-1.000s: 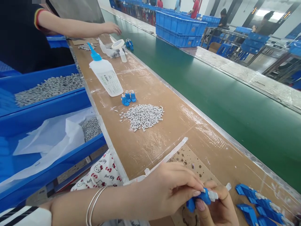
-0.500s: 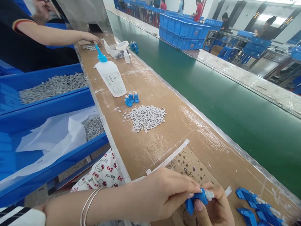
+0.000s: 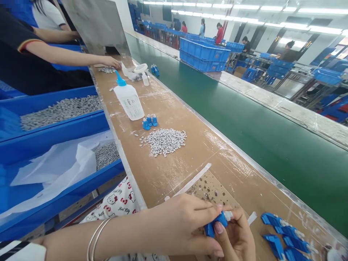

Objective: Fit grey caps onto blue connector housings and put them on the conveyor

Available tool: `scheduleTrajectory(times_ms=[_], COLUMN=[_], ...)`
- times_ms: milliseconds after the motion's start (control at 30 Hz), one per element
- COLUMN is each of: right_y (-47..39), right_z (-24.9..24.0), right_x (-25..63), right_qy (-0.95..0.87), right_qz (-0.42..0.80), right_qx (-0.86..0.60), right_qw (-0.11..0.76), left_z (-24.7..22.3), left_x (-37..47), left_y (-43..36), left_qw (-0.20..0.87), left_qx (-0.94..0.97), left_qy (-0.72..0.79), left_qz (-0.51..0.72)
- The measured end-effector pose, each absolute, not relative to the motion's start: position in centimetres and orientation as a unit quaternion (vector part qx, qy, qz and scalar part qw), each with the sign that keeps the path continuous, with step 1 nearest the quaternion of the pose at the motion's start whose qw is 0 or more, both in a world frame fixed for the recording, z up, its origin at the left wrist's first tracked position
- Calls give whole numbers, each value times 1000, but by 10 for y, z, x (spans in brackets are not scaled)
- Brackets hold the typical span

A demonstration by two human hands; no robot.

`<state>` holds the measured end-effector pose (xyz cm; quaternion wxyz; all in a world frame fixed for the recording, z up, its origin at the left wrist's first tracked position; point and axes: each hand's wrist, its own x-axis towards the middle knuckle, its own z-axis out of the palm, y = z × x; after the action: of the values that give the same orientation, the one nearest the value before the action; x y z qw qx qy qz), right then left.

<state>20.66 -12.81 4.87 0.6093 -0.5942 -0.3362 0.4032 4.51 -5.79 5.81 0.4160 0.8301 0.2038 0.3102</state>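
Observation:
Low in the view, my left hand, with two thin bangles at its wrist, has its fingertips on a small blue part with a whitish end piece. My right hand pinches the same part between thumb and fingers. Both hands meet over a stained cardboard sheet. Several similar blue parts lie to the right of my hands. Farther up the table is a pile of small grey-white pieces, with a few blue parts standing just behind it.
A white bottle with a blue nozzle lies beyond the pile. Blue bins line the left side, and a green conveyor belt runs along the right. A co-worker's hand reaches over the table's far end.
The view has tilted up and shifted slightly. My left fingers have loosened somewhat, with the lower fingers now farther from the blue part. The co-worker's hand has moved a little.

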Motion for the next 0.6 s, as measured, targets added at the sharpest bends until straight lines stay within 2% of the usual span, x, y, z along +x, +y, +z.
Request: scheduleTrajectory(times_ms=[267,367,467,600], right_y=[-137,-165,-210,-255], right_z=[64,68,52,5], right_x=[267,298,329,344], right_qy=[-358,-326,-257,-201], right_qz=[236,154,57,28], right_qx=[-643,-684,-739,-790], right_qw=[635,635,621,578], left_z=[58,58,42,-6], left_x=[49,38,19,-4], left_y=[-55,-43,-25,-10], left_qw=[431,391,341,277], left_qx=[865,875,873,865], left_qy=[203,225,283,357], left_qz=[160,177,203,218])
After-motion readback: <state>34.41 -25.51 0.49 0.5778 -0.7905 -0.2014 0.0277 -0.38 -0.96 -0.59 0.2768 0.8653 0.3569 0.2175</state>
